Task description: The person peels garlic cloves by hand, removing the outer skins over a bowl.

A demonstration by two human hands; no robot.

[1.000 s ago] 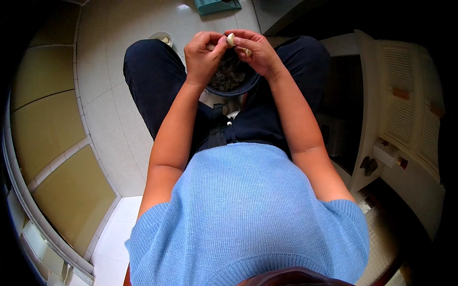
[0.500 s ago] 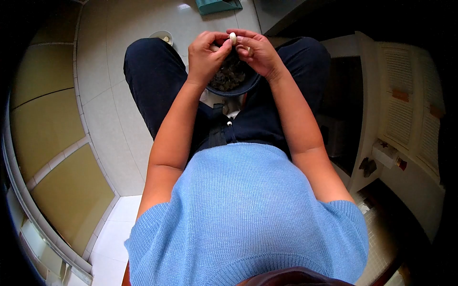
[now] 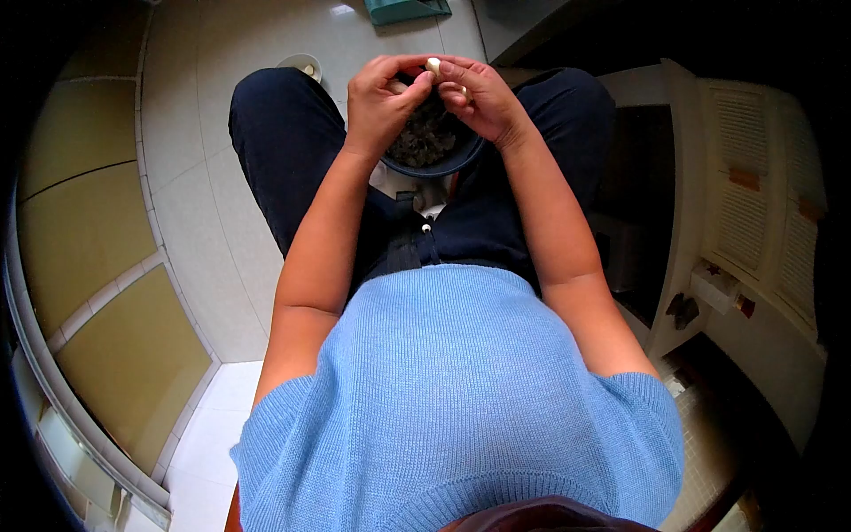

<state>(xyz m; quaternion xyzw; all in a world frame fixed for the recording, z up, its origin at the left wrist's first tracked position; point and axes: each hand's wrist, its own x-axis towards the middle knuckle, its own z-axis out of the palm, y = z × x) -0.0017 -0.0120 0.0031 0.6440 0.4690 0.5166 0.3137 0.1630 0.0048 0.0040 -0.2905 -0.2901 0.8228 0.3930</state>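
Note:
A small white garlic clove point(image 3: 433, 66) is pinched between the fingertips of both hands, above a dark blue bucket point(image 3: 432, 172). My left hand point(image 3: 379, 105) is closed, its thumb and forefinger against the clove, and something pale shows inside its curled fingers. My right hand point(image 3: 483, 99) is also closed, with thumb and fingers on the clove's other side and a ring on one finger. Dark, papery-looking scraps point(image 3: 425, 142) lie in the bucket below. Partly behind my left knee, a white bowl point(image 3: 317, 64) holds a few pale pieces.
My knees in dark trousers point(image 3: 284, 133) flank the bucket. Pale floor tiles point(image 3: 186, 115) run along the left, beside yellowish panels point(image 3: 89, 239). A teal object point(image 3: 406, 11) lies on the floor ahead. To the right stands a light-coloured cabinet point(image 3: 740, 177).
The clove has tilted slightly between my fingertips, and the fingers have shifted a little around it. Both arms stay almost where they were.

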